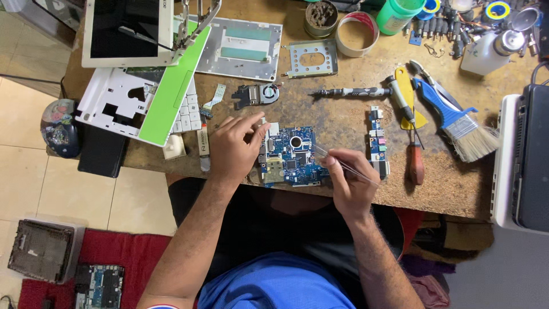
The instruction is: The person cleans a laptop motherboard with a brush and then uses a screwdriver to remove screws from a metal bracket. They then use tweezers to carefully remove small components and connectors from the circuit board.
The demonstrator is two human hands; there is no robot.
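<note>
A blue circuit board (290, 155) lies near the front edge of the brown workbench (343, 123). My left hand (235, 146) rests on the board's left edge, fingers bent and touching its upper left corner. My right hand (350, 178) sits at the board's right side and pinches thin metal tweezers (334, 160), whose tips reach over the board's right part. A narrow blue daughter board (377, 140) lies just right of my right hand.
A dismantled white and green laptop (151, 86) fills the bench's left. A cooling fan (257, 94), metal bracket (311, 57), screwdrivers (351, 91), a blue-handled brush (457, 117), tape roll (356, 33) and bottle (486, 51) lie beyond. Another white laptop (523, 163) sits right.
</note>
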